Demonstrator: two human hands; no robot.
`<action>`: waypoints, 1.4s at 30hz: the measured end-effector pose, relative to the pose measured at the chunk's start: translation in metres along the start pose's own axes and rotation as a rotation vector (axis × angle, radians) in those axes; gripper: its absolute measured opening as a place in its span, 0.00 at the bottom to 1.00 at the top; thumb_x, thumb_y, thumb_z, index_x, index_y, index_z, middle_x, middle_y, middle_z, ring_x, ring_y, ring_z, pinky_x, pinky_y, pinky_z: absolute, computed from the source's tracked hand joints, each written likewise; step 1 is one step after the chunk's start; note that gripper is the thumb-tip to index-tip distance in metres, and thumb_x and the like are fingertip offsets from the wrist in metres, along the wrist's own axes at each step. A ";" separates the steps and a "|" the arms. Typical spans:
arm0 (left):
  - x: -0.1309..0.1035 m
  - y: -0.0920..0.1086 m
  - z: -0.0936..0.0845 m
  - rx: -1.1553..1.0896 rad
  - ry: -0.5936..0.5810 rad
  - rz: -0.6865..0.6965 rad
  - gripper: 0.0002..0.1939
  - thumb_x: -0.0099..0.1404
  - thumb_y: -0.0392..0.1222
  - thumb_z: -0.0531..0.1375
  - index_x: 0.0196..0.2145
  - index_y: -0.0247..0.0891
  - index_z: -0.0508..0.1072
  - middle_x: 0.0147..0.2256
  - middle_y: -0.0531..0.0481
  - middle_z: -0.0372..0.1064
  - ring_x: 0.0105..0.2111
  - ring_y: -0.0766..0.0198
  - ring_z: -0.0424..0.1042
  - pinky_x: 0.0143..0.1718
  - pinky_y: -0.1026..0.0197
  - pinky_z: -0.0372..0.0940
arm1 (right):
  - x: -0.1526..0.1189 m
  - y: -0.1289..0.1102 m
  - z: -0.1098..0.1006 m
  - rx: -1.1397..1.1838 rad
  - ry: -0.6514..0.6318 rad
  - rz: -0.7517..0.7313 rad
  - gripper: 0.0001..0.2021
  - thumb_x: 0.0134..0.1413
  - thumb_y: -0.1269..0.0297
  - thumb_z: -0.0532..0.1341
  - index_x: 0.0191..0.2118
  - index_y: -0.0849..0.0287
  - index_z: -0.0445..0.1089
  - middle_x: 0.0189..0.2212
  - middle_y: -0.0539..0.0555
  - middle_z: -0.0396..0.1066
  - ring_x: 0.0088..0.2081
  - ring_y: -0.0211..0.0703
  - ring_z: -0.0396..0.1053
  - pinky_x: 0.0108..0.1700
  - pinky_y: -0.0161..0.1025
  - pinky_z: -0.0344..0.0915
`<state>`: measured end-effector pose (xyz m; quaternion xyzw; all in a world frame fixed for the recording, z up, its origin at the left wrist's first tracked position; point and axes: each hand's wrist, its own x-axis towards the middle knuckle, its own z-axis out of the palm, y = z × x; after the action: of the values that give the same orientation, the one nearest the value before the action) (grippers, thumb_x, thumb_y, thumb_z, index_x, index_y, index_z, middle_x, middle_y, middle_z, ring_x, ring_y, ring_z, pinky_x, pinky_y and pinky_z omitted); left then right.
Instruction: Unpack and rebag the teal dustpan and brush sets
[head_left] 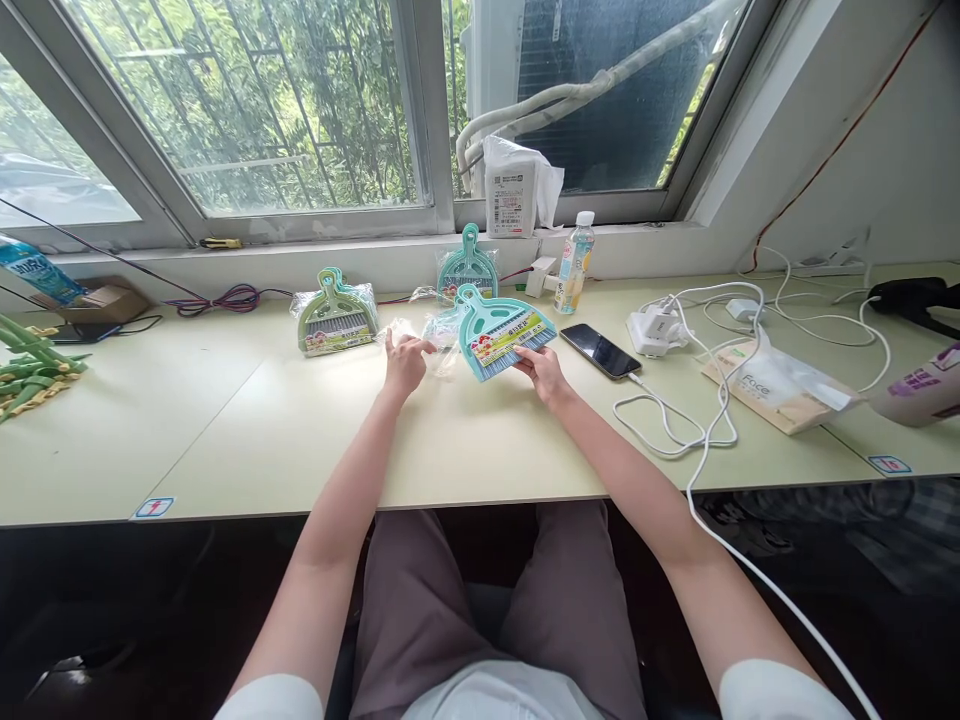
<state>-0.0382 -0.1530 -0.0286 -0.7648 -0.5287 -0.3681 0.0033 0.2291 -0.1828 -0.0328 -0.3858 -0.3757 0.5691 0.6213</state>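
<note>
My right hand (541,372) grips the lower right edge of a teal dustpan-and-brush set (501,330) with a yellow label, tilted above the table. Clear plastic wrap (442,345) lies to its left. My left hand (406,362) is at the wrap's left side, fingers partly curled; whether it pinches some of the film is too small to tell. Further left, a green dustpan set (336,318) in clear wrap lies on the table. Behind the held set, another teal set (469,268) leans near the window sill.
A bottle (574,262), a phone (600,350) and a white charger (656,328) with looping cables stand or lie to the right. Beyond them is a tissue pack (780,382). A tissue packet (511,200) sits on the sill. Green stalks (34,365) lie far left.
</note>
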 end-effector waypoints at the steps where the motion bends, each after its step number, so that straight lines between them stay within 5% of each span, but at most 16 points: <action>1: -0.001 0.002 0.003 -0.001 0.006 -0.015 0.19 0.58 0.31 0.51 0.38 0.47 0.77 0.37 0.48 0.73 0.50 0.51 0.66 0.65 0.38 0.25 | 0.000 -0.001 0.000 -0.003 -0.004 0.004 0.05 0.50 0.73 0.64 0.35 0.61 0.72 0.36 0.54 0.78 0.40 0.44 0.76 0.49 0.43 0.74; 5: -0.004 0.005 0.011 -0.001 0.020 -0.062 0.16 0.58 0.39 0.59 0.45 0.45 0.74 0.49 0.44 0.70 0.55 0.47 0.61 0.65 0.37 0.29 | -0.003 -0.003 0.001 -0.027 -0.046 0.042 0.06 0.49 0.73 0.65 0.36 0.61 0.71 0.37 0.54 0.78 0.39 0.44 0.76 0.50 0.44 0.74; 10: -0.001 -0.010 0.010 0.021 -0.105 -0.184 0.19 0.59 0.32 0.54 0.45 0.41 0.76 0.44 0.39 0.72 0.51 0.44 0.66 0.59 0.39 0.51 | 0.000 -0.003 -0.003 -0.094 -0.121 0.123 0.07 0.49 0.74 0.65 0.37 0.62 0.72 0.36 0.55 0.78 0.38 0.44 0.77 0.49 0.45 0.74; 14: 0.002 -0.019 0.003 -0.006 0.020 -0.245 0.24 0.61 0.31 0.50 0.51 0.44 0.73 0.41 0.41 0.73 0.48 0.46 0.69 0.55 0.43 0.58 | 0.004 0.000 -0.006 -0.162 -0.174 0.193 0.07 0.48 0.76 0.65 0.36 0.64 0.73 0.35 0.56 0.78 0.35 0.43 0.77 0.45 0.42 0.75; 22: 0.001 -0.010 -0.010 0.103 0.182 -0.314 0.29 0.63 0.27 0.44 0.59 0.40 0.65 0.48 0.38 0.70 0.53 0.46 0.64 0.52 0.45 0.62 | 0.007 -0.003 -0.009 -0.156 -0.216 0.190 0.08 0.46 0.75 0.65 0.36 0.64 0.74 0.36 0.57 0.78 0.35 0.43 0.77 0.42 0.39 0.75; 31: 0.001 -0.001 -0.014 0.113 0.205 -0.342 0.27 0.63 0.28 0.46 0.58 0.39 0.65 0.45 0.38 0.72 0.52 0.46 0.65 0.50 0.47 0.63 | -0.007 -0.011 -0.003 -0.220 -0.431 0.207 0.12 0.45 0.71 0.67 0.39 0.63 0.75 0.41 0.58 0.77 0.38 0.46 0.77 0.39 0.39 0.76; 38: 0.000 0.006 -0.019 0.057 0.266 -0.317 0.25 0.64 0.31 0.47 0.57 0.41 0.64 0.43 0.41 0.72 0.52 0.47 0.64 0.52 0.47 0.61 | 0.003 -0.002 -0.008 -0.205 -0.236 0.211 0.07 0.46 0.76 0.66 0.35 0.64 0.74 0.36 0.57 0.78 0.35 0.44 0.77 0.39 0.39 0.76; 42: -0.001 0.017 -0.016 -0.037 0.227 -0.206 0.21 0.65 0.34 0.50 0.54 0.43 0.66 0.44 0.46 0.72 0.53 0.51 0.63 0.61 0.45 0.51 | -0.001 0.007 0.000 -0.182 -0.196 0.175 0.07 0.46 0.76 0.65 0.34 0.64 0.74 0.35 0.57 0.78 0.34 0.44 0.77 0.40 0.41 0.76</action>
<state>-0.0330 -0.1676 -0.0112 -0.6598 -0.5938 -0.4603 0.0110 0.2266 -0.1834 -0.0390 -0.4144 -0.4497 0.6195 0.4922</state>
